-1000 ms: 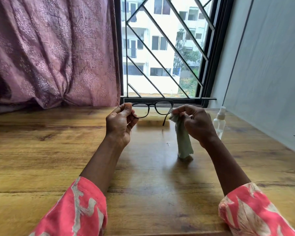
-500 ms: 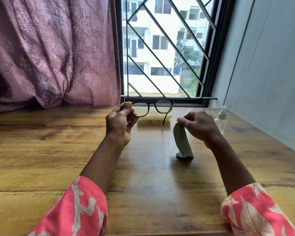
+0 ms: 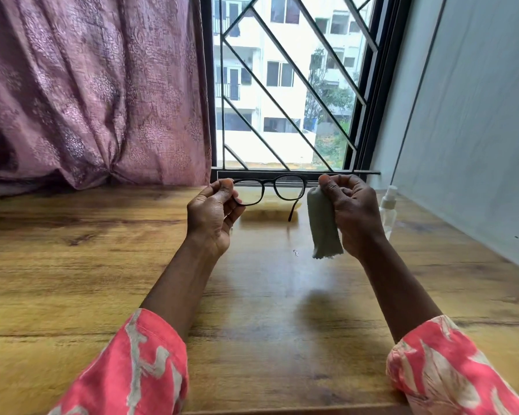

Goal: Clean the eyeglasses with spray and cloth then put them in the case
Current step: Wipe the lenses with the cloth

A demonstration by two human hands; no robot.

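Coral-pink patterned sleeves point(image 3: 138, 363) framed the near edge of a wood-grain table point(image 3: 72, 280) as a person worked above it. The left hand point(image 3: 213, 217) pinched one end of a pair of black-rimmed eyeglasses point(image 3: 277, 188) between thumb and fingers, holding them raised off the table with the far temple arm hanging down. Just beside them, the right hand point(image 3: 352, 211) had its fingers curled shut around a pale grey-green cleaning cloth point(image 3: 322, 226), which dangled clear of the tabletop. Behind that hand stood a small clear plastic spray bottle point(image 3: 387, 209) near the wall. A flat yellowish object, possibly the case, lay beyond the glasses. Farther back were a mauve curtain point(image 3: 87, 91) and a barred window point(image 3: 288, 85).
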